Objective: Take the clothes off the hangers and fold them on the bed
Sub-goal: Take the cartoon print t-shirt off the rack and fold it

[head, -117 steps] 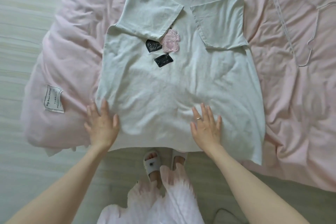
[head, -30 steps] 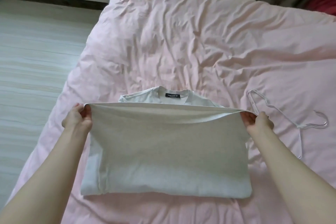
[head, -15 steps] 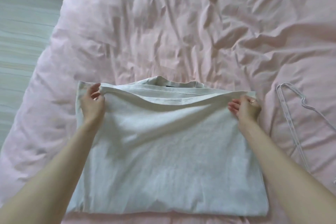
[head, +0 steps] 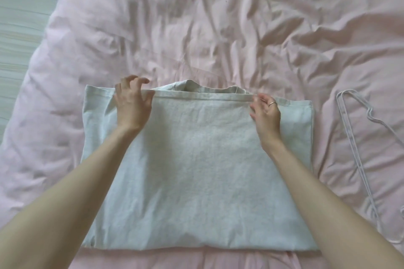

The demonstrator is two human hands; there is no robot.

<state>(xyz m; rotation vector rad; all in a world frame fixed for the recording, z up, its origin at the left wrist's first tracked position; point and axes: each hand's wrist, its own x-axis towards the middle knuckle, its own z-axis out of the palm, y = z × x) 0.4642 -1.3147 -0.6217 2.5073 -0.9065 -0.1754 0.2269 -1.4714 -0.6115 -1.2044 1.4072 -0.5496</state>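
Note:
A pale grey T-shirt [head: 196,159] lies folded in half on the pink bed [head: 196,28]. Its bottom hem is laid up over the collar, which peeks out at the far edge. My left hand [head: 133,105] rests on the far hem left of the middle, with its fingers spread and lifted off the cloth. On the right part of the same hem is my right hand [head: 265,111], wearing a ring. Its fingers are loosely curled and the fingertips touch the hem. An empty white wire hanger [head: 358,148] lies on the bed to the right of the shirt.
The rumpled pink duvet spreads wide beyond and to both sides of the shirt. Pale wooden floor [head: 19,17] shows past the bed's left edge.
The hem that both hands pinched at its corners now lies flat over the collar. Both hands have let go and moved inward along the hem.

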